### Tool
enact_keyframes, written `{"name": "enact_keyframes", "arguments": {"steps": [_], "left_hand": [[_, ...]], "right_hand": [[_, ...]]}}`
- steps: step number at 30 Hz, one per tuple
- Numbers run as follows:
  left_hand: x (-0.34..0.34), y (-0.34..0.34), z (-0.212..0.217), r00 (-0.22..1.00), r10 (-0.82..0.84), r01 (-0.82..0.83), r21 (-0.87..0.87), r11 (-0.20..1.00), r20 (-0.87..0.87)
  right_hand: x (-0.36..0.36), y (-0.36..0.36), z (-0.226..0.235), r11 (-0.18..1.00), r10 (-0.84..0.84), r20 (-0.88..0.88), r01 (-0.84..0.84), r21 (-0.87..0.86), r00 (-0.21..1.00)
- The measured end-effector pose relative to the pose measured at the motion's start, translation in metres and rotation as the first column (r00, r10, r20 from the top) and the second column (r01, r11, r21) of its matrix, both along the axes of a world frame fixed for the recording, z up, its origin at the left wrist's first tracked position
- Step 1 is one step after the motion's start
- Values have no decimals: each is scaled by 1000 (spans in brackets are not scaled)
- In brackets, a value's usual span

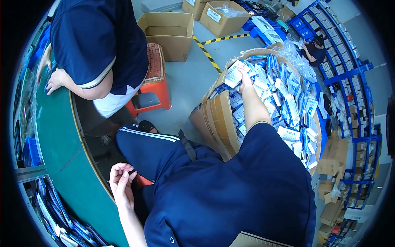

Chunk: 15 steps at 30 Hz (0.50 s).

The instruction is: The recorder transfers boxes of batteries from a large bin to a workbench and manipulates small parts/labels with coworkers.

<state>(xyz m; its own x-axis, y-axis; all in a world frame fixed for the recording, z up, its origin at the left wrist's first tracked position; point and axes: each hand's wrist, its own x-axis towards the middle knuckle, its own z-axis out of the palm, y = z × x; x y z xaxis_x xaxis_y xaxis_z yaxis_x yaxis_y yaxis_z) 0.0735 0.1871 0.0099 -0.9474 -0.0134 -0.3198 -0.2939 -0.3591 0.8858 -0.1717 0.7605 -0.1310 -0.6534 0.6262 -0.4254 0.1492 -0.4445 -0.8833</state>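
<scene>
My right hand [246, 81] reaches into a large cardboard carton [220, 123] on my right. Its fingers are closed on the edge of a flat white-and-blue packet [233, 74] at the carton's far left corner. Many similar packets [288, 109] lie heaped in that carton, tilted every way. My left hand [122, 185] is raised beside the edge of the green worktable [72, 173], palm up. Its fingers are loosely curled and apart, and nothing shows in them.
A co-worker [94, 45] leans over the table's far end beside an orange stool [154, 88]. Open cartons [168, 39] stand beyond, near striped floor tape [214, 61]. Blue shelving [349, 74] and another person [316, 51] are at right. Dark flat items [66, 218] fill a bin at lower left.
</scene>
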Motion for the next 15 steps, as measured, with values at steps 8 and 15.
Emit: {"name": "enact_keyframes", "arguments": {"steps": [8,15], "left_hand": [[2,-2,0,1000,21,-21,14,1000,12],[5,0,6,1000,-22,21,39,999,19]], "right_hand": [[40,56,-7,991,-89,262,59,123,961],[106,87,51,906,399,279,-328,-268,873]]}}
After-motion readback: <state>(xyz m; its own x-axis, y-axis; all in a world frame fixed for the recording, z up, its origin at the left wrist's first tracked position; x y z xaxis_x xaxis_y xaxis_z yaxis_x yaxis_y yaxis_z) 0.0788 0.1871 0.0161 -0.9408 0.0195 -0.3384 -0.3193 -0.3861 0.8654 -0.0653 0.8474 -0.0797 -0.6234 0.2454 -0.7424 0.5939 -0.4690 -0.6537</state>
